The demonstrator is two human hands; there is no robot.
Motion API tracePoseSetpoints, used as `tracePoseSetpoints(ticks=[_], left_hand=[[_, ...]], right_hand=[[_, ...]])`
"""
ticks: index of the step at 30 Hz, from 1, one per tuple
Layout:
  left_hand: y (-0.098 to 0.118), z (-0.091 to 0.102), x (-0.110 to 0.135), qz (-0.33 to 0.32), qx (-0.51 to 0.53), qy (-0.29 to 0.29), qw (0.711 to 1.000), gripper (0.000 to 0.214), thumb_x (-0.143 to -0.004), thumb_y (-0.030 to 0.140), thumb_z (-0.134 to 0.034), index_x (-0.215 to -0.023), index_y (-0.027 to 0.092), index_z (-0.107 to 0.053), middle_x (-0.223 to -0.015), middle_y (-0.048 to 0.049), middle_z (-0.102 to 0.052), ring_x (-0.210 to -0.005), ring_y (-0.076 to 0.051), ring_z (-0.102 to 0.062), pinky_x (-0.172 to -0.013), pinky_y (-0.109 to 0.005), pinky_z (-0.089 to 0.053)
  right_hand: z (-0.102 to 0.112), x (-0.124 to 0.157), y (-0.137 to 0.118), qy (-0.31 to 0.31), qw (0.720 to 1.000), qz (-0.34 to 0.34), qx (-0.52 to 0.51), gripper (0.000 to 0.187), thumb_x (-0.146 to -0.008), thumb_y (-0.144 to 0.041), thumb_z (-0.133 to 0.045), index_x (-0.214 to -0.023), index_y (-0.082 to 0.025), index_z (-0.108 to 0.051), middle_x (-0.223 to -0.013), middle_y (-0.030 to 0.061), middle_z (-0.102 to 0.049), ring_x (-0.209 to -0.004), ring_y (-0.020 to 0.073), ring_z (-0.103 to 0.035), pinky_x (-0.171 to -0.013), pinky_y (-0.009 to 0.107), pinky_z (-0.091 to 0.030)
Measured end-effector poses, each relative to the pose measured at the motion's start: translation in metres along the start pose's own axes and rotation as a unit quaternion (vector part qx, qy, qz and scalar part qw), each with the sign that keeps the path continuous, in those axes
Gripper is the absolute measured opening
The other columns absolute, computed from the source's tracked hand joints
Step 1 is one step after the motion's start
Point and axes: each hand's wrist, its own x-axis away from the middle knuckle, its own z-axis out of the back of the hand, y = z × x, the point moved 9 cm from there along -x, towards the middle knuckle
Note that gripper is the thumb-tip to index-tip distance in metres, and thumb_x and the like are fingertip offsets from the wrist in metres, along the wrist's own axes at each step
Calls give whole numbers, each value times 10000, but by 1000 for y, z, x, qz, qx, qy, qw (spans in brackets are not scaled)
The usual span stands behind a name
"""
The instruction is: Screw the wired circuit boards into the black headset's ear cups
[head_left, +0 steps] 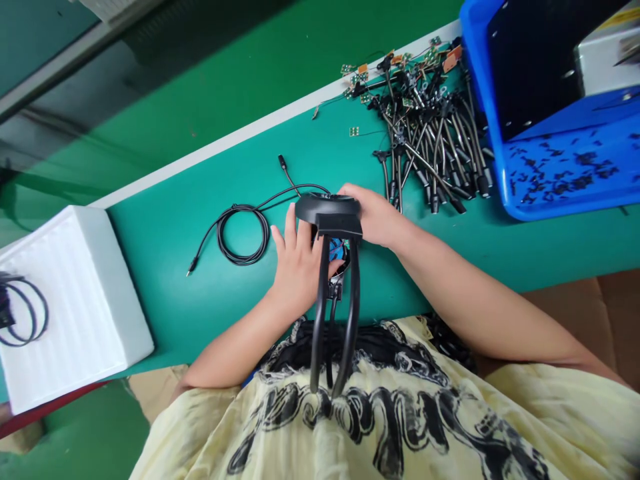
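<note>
A black headset (pixel 327 209) is held in front of me over the green table, its two curved headband tubes (pixel 355 293) running down towards my shirt. My right hand (pixel 373 212) is closed around the right side of the upper ear cup; most of its fingers are hidden behind it. My left hand (pixel 299 267) is on the left side, fingers partly spread against the cup and thumb reaching under the band. Between the tubes shows an opened ear cup (pixel 337 251) with a blue inside. A coiled black cable (pixel 243 262) with plugs lies left of the headset, partly passing behind it.
Several black microphone booms (pixel 430 147) with small circuit boards are piled at the back right. Beside them stands a blue bin (pixel 510 193) with small black parts and a dark panel. A white foam box (pixel 75 300) with a cable is at left on the green table (pixel 170 200).
</note>
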Motion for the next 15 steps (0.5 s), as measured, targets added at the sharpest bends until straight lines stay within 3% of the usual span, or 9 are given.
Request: tracePoseSetpoints(ticks=[4, 6, 9, 12, 15], left_hand=[[1, 5, -5, 8, -12, 7, 1000, 834, -801, 516, -668, -1464, 155, -314, -1547, -271, -185, -1438, -502, -67, -1030, -768, -230], [0, 7, -6, 17, -23, 9, 1000, 891, -778, 537, -684, -1470, 133, -296, -1543, -286, -179, -1433, -508, -81, -1028, -771, -228], [-3, 6, -5, 27, -27, 21, 999, 900, -768, 542, -692, -1465, 121, -306, -1532, -280, -223, -1433, -501, -101, -1043, -762, -225], [-6, -1, 0, 34, -13, 44, 998, 877, -775, 535, -688, -1458, 125, -321, -1505, -260, -300, -1438, -480, -121, -1054, -750, -231], [-3, -6, 2, 32, 4, 67, 997, 808, -809, 512, -660, -1452, 143, -338, -1494, -240, -333, -1438, -459, -155, -1062, -740, -239]], right_hand=[[0, -1, 0, 9, 998, 1, 63, 118, -732, -179, -593, -747, -187, -476, -738, -17, -559, -717, 135, -511, -652, 259, -347], [1, 2, 3, 25, 997, -19, 76, 107, -756, -215, -601, -830, -189, -528, -798, -5, -605, -740, 147, -545, -673, 267, -371], [7, 18, 4, 68, 995, -30, 73, 235, -794, -296, -616, -991, -198, -534, -884, 5, -636, -686, 131, -557, -656, 268, -394], [9, 39, -9, 88, 986, 49, 136, 168, -870, -293, -537, -1010, -204, -567, -946, 26, -638, -701, 127, -574, -688, 270, -424], [0, 55, -20, 84, 953, 147, 251, 236, -926, -221, -419, -1011, -212, -639, -1002, 61, -649, -896, 173, -608, -795, 280, -451]])
